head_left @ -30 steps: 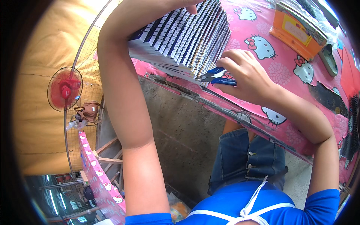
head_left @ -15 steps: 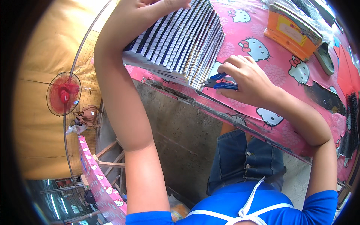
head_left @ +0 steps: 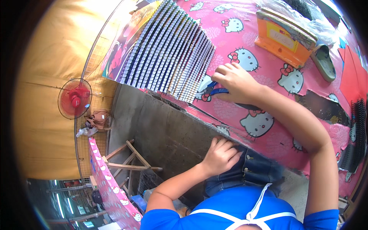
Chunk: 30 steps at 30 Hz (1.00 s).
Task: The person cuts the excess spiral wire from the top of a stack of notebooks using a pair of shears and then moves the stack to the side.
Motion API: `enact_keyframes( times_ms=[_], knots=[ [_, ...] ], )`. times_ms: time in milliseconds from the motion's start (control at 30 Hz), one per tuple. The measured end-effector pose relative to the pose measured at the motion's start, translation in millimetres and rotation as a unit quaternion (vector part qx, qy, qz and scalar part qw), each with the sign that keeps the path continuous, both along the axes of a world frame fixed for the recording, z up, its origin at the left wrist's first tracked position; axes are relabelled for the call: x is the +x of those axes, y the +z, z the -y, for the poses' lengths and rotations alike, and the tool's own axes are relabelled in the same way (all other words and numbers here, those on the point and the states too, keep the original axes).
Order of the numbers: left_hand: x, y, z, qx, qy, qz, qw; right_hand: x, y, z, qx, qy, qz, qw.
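Note:
My right hand (head_left: 238,84) is closed round a pair of blue-handled cutting pliers (head_left: 219,91), just to the right of a stack of wire-bound books (head_left: 165,57). Their bound spines lie fanned in rows, and a colourful cover (head_left: 124,48) shows on the stack's left side. The pliers' jaws are partly hidden and look apart from the bindings. My left hand (head_left: 222,156) is low, by the table's front edge and over my denim lap. Its fingers are curled in, and what they hold, if anything, is hidden.
The books stand at the edge of a pink cartoon-print tabletop (head_left: 226,42). Farther right are an orange box (head_left: 285,38), a grey-green slipper (head_left: 324,63), red sheets (head_left: 352,73) and black wire combs (head_left: 356,134). A red fan (head_left: 75,100) and wooden trestle legs (head_left: 132,155) are at left.
My left hand has left the top of the stack and come down to my lap. My right hand, still with the pliers, has drawn slightly away from the bindings. The view has shifted.

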<state>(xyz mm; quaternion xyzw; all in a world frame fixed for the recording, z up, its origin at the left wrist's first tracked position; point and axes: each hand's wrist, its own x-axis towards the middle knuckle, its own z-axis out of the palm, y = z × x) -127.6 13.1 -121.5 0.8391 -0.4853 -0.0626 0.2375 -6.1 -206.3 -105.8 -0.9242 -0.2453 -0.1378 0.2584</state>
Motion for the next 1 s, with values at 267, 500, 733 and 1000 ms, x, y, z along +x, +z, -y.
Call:
enact_keyframes(
  times_ms=[267, 500, 733, 1000],
  knots=[
    [-37, -65, 47, 0.179, 0.059, -0.081, 0.979, -9, -10, 13, 0.047, 0.0, 0.018, 0.999],
    [-43, -158, 108, -0.151, 0.098, -0.601, 0.778, -7, -8, 13, 0.051, 0.015, 0.006, 0.999],
    [-37, -175, 153, -0.031, 0.068, -0.482, 0.873, -6, -12, 20, 0.067, 0.029, -0.012, 0.997],
    [-29, -188, 173, 0.019, 0.038, -0.394, 0.918, -8, -10, 22, 0.082, 0.033, -0.02, 0.996]
  ],
)
